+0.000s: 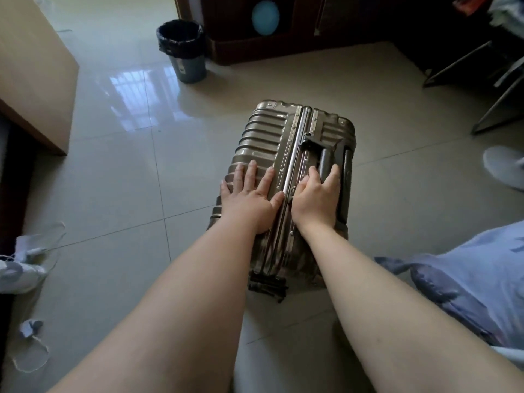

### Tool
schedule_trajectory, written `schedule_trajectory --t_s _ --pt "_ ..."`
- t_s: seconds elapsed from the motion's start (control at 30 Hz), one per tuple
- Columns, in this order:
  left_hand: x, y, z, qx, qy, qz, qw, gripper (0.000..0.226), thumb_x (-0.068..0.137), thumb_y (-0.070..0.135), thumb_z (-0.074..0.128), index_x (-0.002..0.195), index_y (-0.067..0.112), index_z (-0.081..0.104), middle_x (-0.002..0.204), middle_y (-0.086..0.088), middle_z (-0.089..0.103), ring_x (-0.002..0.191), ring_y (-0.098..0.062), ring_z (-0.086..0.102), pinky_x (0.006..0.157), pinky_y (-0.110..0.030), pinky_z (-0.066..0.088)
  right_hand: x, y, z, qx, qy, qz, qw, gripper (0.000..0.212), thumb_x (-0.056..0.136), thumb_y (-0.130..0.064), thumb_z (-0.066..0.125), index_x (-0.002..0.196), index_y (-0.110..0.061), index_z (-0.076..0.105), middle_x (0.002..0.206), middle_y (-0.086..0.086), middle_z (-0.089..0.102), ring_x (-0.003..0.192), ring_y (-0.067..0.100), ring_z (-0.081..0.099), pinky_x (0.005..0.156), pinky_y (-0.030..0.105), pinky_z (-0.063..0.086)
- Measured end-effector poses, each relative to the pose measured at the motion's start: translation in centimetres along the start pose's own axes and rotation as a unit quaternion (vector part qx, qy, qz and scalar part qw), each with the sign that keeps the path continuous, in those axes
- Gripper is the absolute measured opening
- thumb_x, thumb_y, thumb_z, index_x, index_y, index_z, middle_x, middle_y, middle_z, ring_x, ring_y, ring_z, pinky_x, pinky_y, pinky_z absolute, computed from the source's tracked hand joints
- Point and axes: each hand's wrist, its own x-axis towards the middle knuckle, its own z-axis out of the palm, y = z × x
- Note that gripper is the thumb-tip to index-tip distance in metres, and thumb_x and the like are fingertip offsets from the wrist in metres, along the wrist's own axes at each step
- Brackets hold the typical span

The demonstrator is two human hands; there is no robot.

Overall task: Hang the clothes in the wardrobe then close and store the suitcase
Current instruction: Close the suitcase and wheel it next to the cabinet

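A grey bin (pixel 188 52) stands far on the tiled floor (pixel 113 180). A wooden cabinet (pixel 31 78) is left, a shoe (pixel 503 165) right.

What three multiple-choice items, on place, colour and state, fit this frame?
1. Where is the grey plastic bin with a black liner?
A. Beyond the bronze ribbed hard-shell suitcase, beside the dark brown cabinet.
B. On top of the suitcase.
C. Between the person's arms.

2. What colour is the suitcase's carry handle?
A. White.
B. Black.
C. Red.

3. The suitcase is:
A. wide open.
B. closed.
C. half open.

Key:
1 A: it stands on the tiles by the cabinet.
2 B: the bar is black against the bronze shell.
3 B: its halves meet along the metal frame.
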Motion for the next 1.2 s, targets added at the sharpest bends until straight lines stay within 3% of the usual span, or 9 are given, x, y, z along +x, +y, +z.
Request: schedule_trajectory --t_s 0.23,0.4,0.5,0.6,0.8,1.2 --pt "7.8 3.5 -3.4 -0.003 -0.030 0.032 0.999 0.067 0.093 0.066 0.017 0.149 0.043 -0.010 0.159 0.003 -0.022 0.145 -0.020 -0.026 0.117 -0.055 -0.008 8.8 0.9 -0.6 0.015 0.022 0.036 0.999 0.042 0.100 -0.018 0.036 0.139 -0.008 0.048 0.156 0.023 0.017 0.144 0.036 0.021 0.117 0.041 0.023" --pt "13.6 6.9 -5.2 0.010 -0.048 0.052 0.997 0.067 0.092 0.068 0.016 0.148 0.045 -0.012 0.158 0.004 -0.025 0.143 -0.021 -0.031 0.111 -0.066 -0.011 15.3 2.0 -1.7 0.035 0.004 0.071 0.997 0.044 0.101 -0.017 0.034 0.143 -0.011 0.043 0.159 0.018 0.011 0.147 0.031 0.014 0.120 0.038 0.018" --pt "16.5 8.7 -6.2 -0.004 -0.050 0.052 0.997 0.067 0.092 0.067 0.019 0.148 0.046 -0.010 0.158 0.006 -0.025 0.142 -0.020 -0.032 0.110 -0.070 -0.004 18.7 2.7 -2.1 0.034 -0.005 0.073 0.997 0.044 0.102 -0.020 0.032 0.144 -0.013 0.041 0.159 0.017 0.008 0.148 0.030 0.012 0.120 0.039 0.017" --pt "19.6 10.3 -7.6 -0.004 -0.053 0.054 0.997 0.067 0.092 0.068 0.021 0.148 0.047 -0.008 0.159 0.007 -0.022 0.144 -0.020 -0.028 0.111 -0.069 0.006 22.1 3.1 -2.2 0.025 0.002 0.079 0.997 0.044 0.102 -0.021 0.032 0.144 -0.014 0.041 0.160 0.015 0.009 0.147 0.029 0.014 0.120 0.038 0.019" --pt "25.0 13.7 -9.3 0.009 -0.050 0.061 0.997 0.067 0.091 0.068 0.023 0.148 0.047 -0.006 0.159 0.009 -0.020 0.145 -0.018 -0.026 0.113 -0.067 0.010 28.1 4.7 -2.8 -0.007 0.001 0.085 0.996 0.044 0.102 -0.023 0.032 0.145 -0.015 0.040 0.159 0.016 0.010 0.146 0.032 0.017 0.118 0.042 0.026" --pt "36.2 19.2 -12.6 0.031 -0.039 0.075 0.996 0.070 0.088 0.072 0.026 0.148 0.048 -0.003 0.159 0.013 -0.014 0.146 -0.017 -0.022 0.110 -0.063 0.025 40.0 6.4 -3.6 -0.029 -0.018 0.108 0.994 0.047 0.102 -0.026 0.031 0.148 -0.016 0.033 0.160 0.018 0.003 0.147 0.034 0.013 0.119 0.041 0.021"
